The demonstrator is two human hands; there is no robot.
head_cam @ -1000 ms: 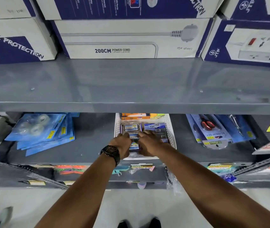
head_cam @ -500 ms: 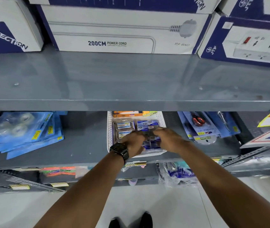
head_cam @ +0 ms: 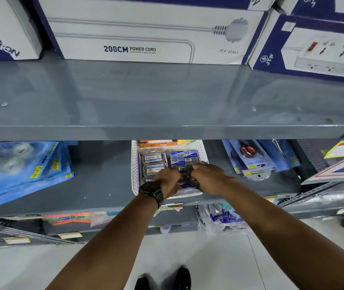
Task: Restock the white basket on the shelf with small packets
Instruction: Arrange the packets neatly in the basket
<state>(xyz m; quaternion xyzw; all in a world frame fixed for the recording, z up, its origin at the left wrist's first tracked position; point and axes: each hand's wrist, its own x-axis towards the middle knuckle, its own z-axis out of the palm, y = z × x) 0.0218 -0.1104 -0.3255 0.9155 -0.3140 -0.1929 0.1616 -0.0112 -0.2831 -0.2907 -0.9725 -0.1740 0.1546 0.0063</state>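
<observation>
A white perforated basket (head_cam: 135, 164) stands on the middle grey shelf, under the upper shelf's front edge. Inside lie several small packets: clear ones with white-and-blue labels (head_cam: 154, 158) on the left, blue-and-grey ones (head_cam: 184, 156) on the right, orange ones at the back. My left hand (head_cam: 169, 182), with a black watch at the wrist, and my right hand (head_cam: 207, 178) are both over the basket's front half, fingers curled together around a small blue packet (head_cam: 184, 186). The hands hide most of that packet.
Blue tape packs (head_cam: 20, 166) lie left of the basket, scissor sets (head_cam: 252, 160) right of it. The upper shelf (head_cam: 167, 130) juts out above, carrying power-cord boxes (head_cam: 146, 38). Lower shelves hold hanging goods. My shoes stand on the white floor below.
Both hands stayed in the basket's front half and closed in on each other around a packet. The view shifted slightly left and up.
</observation>
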